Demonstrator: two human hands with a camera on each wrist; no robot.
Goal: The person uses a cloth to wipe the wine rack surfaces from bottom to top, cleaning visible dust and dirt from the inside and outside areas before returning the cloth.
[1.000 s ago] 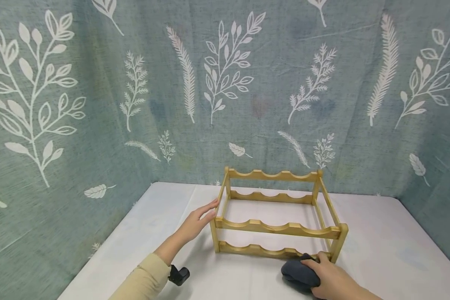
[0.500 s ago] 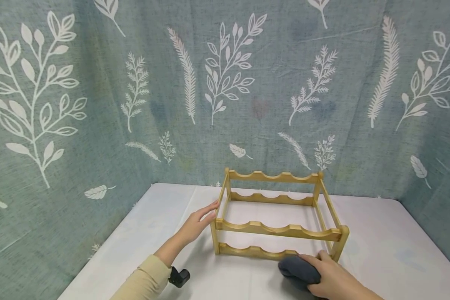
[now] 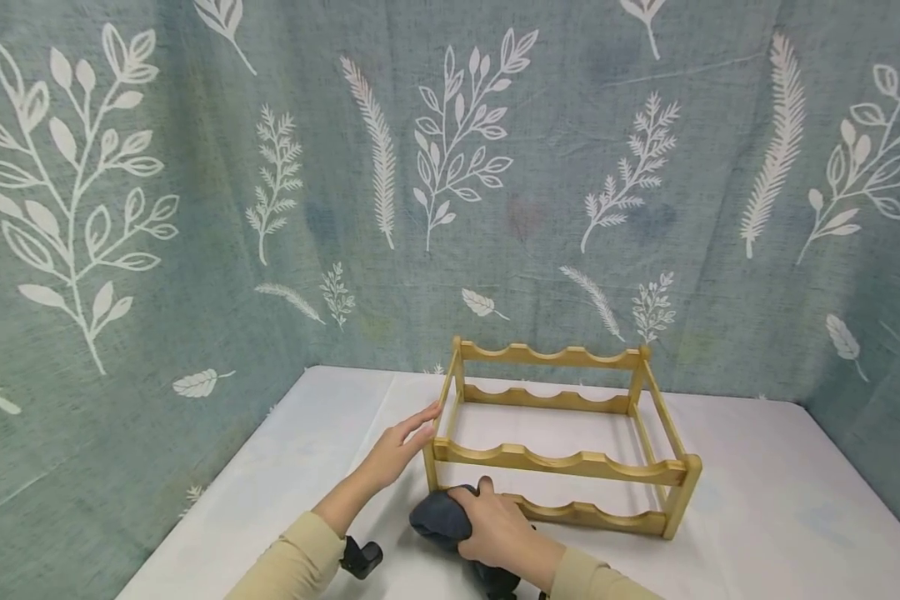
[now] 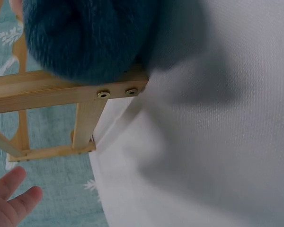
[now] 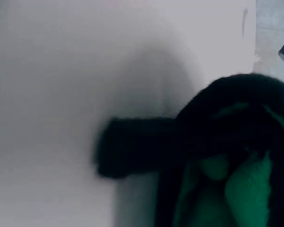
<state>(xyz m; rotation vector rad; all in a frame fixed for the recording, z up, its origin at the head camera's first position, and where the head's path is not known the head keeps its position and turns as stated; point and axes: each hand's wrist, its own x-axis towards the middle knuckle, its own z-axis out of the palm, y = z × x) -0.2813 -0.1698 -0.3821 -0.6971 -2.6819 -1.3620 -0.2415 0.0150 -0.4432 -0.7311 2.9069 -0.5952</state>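
Observation:
A light wooden rack (image 3: 558, 459) with scalloped rails stands on the white table. My left hand (image 3: 393, 454) is at its upper left side, fingers straight and fingertips right at the side rail; the left wrist view shows two extended fingertips (image 4: 24, 202) near the wood. In my right hand (image 3: 498, 529) is a bunched dark blue cloth (image 3: 441, 518), fuzzy like a towel, gripped at the left end of the front lower rail. It overlaps the front left post (image 4: 87, 125) in the left wrist view. Dark folds of the cloth (image 5: 137, 146) hide part of the right hand in its wrist view.
Black wrist-camera gear (image 3: 362, 557) hangs below the left wrist. Behind the white table (image 3: 765, 500) rises a green-grey curtain (image 3: 525, 208) with white leaf prints, which also lines the left and right sides.
My right hand has moved left with the cloth along the rack's front, from near the right post to the left end. The left hand stays at the side rail, and the rack keeps its place.

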